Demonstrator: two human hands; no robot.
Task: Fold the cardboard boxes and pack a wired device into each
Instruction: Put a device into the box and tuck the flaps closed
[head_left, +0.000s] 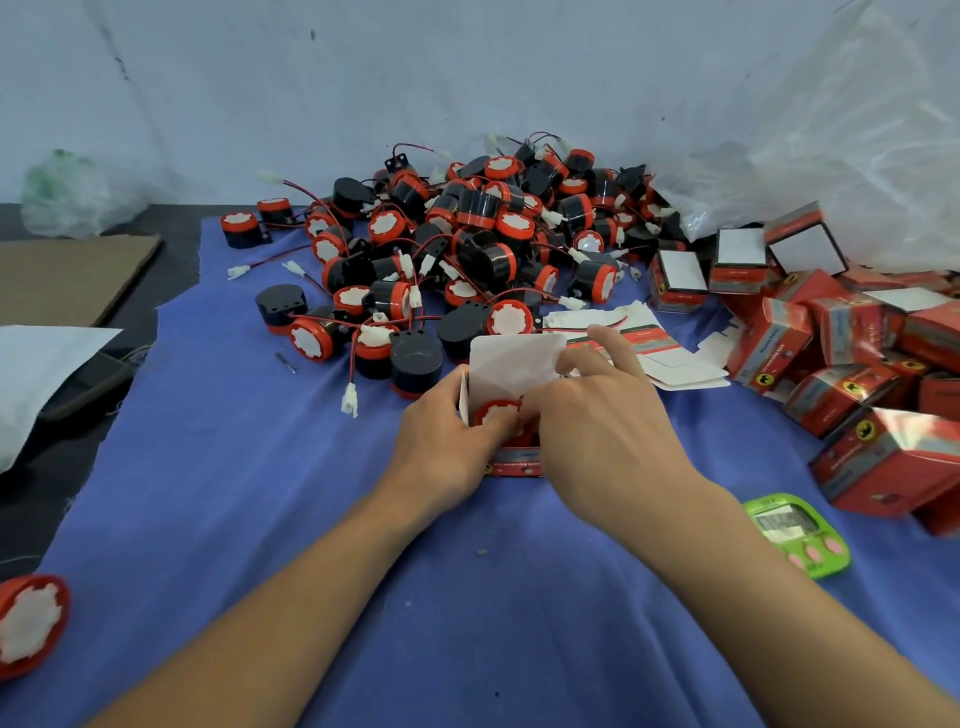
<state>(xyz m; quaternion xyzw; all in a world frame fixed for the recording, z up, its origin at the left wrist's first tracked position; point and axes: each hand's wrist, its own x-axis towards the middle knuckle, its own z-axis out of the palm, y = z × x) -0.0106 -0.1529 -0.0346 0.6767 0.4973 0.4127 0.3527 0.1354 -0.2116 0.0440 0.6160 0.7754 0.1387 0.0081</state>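
Two hands meet at a small red cardboard box (514, 460) standing, white flap up, on the blue cloth-covered counter (260, 493). The left hand (447, 431) grips its side, and the right hand (597, 415) curls its fingers onto a round red-rimmed device (496, 413) seated in its mouth, just before a heap of black-and-red wired devices (467, 234).

The left hand (451, 434) grips an open box (515, 462) while the right hand (605, 415) pinches the device (496, 414) inside.

One wide-angle view, worn on the person's head, faces forward and down over the tabletop (260, 519). It sits close above the left hand (452, 436) and right hand (597, 431) at centre. A wall (467, 78) fills the frame toward 12 o'clock.
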